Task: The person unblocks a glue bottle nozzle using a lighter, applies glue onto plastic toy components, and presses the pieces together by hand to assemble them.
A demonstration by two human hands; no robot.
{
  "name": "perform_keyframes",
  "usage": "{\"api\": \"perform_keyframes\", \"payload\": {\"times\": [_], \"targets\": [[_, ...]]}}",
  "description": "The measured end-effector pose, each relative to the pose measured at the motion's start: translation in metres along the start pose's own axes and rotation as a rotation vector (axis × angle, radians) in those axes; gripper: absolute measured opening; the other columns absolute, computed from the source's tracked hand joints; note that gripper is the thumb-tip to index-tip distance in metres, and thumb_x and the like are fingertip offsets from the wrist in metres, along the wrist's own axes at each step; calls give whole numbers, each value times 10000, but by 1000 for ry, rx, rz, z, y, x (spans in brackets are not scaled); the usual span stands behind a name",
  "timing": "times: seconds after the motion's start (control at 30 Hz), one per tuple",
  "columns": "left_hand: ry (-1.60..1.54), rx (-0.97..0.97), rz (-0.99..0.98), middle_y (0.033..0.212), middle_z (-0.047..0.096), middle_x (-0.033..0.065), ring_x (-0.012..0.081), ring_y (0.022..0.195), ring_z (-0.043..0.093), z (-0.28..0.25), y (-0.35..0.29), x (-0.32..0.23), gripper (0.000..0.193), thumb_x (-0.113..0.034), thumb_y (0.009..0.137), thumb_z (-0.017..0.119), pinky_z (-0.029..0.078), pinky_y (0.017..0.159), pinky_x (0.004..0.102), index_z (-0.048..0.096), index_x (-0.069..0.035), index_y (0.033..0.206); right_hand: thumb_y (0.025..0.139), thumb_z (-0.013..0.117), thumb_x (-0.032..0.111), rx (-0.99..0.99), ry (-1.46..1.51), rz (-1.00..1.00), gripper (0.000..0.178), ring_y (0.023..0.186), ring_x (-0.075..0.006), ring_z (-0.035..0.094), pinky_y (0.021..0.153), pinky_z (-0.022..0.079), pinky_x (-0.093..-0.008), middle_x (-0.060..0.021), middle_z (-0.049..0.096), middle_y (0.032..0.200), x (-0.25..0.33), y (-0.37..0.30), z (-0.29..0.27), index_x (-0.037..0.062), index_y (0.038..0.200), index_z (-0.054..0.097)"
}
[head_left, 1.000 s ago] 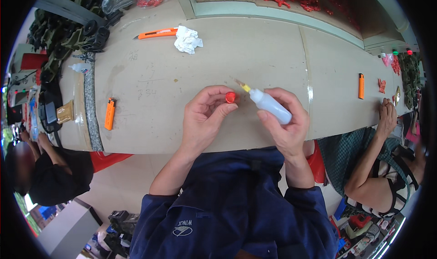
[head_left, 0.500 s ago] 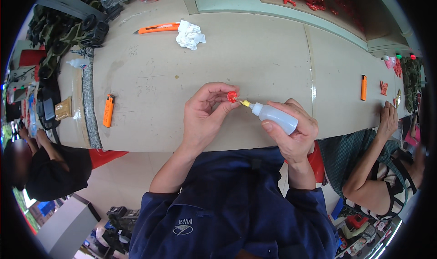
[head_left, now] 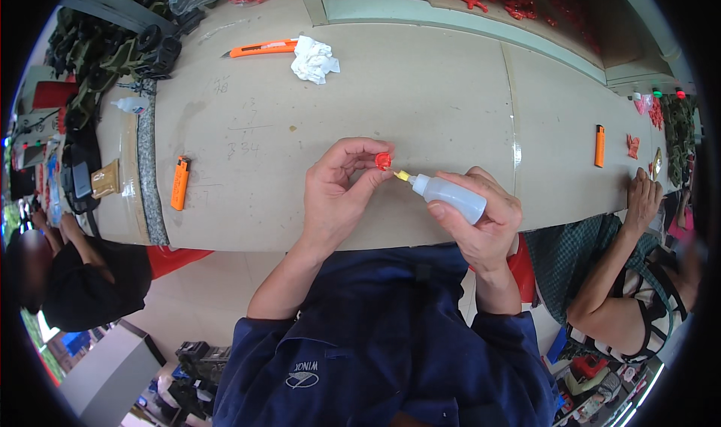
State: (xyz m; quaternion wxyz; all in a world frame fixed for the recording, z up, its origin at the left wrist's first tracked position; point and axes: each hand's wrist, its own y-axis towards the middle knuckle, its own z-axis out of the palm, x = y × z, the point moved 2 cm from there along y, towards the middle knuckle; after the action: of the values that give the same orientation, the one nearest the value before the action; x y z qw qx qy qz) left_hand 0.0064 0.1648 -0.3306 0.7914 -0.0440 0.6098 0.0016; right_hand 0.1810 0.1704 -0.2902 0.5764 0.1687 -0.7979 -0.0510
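Table [head_left: 420, 89] lit brightly and evenly; only soft, weak shadows are cast. Small glints are thrown back by the clear tape [head_left: 517, 153]. The recess of the shelf [head_left: 451, 20] is left in shade. Detail in the dark blue clothing [head_left: 390, 314] is partly swallowed. Lower right, white streaks of light [head_left: 647, 392] are burned out. Straight edges are bowed, and the corners are masked in black. Bottle [head_left: 454, 198] is rendered fairly crisply; its thin tip is perhaps softened by blur.
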Motion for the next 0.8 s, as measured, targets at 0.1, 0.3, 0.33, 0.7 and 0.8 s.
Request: {"api": "perform_keyframes", "payload": {"times": [0.1, 0.3, 0.33, 0.7, 0.8], "targets": [[-6, -6, -9, 965, 602, 83, 117, 844, 569, 0, 0, 0, 207, 67, 772, 595, 465, 782, 248, 557, 18, 969, 640, 727, 50, 16, -12, 20, 304, 568, -125, 455, 487, 325, -232, -74, 581, 659, 2, 0, -2, -37, 919, 640], [16, -15, -13, 924, 602, 64, 107, 830, 566, 0, 1, 1, 220, 58, 756, 622, 462, 759, 235, 562, 16, 964, 640, 724, 43, -3, -7, -1, 296, 564, -129, 456, 487, 329, -234, -74, 585, 660, 1, 2, -1, -39, 911, 639], [18, -15, -19, 914, 601, 59, 104, 824, 564, 0, 1, 0, 224, 55, 751, 630, 461, 752, 233, 563, 16, 961, 642, 725, 43, -14, -8, -17, 295, 564, -128, 456, 487, 328, -232, -75, 585, 660, 0, 2, 0, -40, 912, 638], [49, -15, 4, 837, 600, 36, 80, 735, 531, 1, 1, -2, 238, 39, 722, 670, 445, 691, 209, 562, 15, 933, 615, 754, 40, -31, -35, -29, 312, 533, -153, 492, 497, 373, -246, -85, 594, 650, -2, 7, -2, -22, 896, 633], [62, -26, 0, 829, 599, 37, 76, 731, 528, 0, 2, -1, 242, 40, 718, 674, 442, 684, 206, 557, 14, 928, 618, 753, 40, -42, -32, -31, 308, 534, -152, 492, 501, 373, -247, -85, 593, 650, -2, 8, -1, -23, 895, 632]]}}
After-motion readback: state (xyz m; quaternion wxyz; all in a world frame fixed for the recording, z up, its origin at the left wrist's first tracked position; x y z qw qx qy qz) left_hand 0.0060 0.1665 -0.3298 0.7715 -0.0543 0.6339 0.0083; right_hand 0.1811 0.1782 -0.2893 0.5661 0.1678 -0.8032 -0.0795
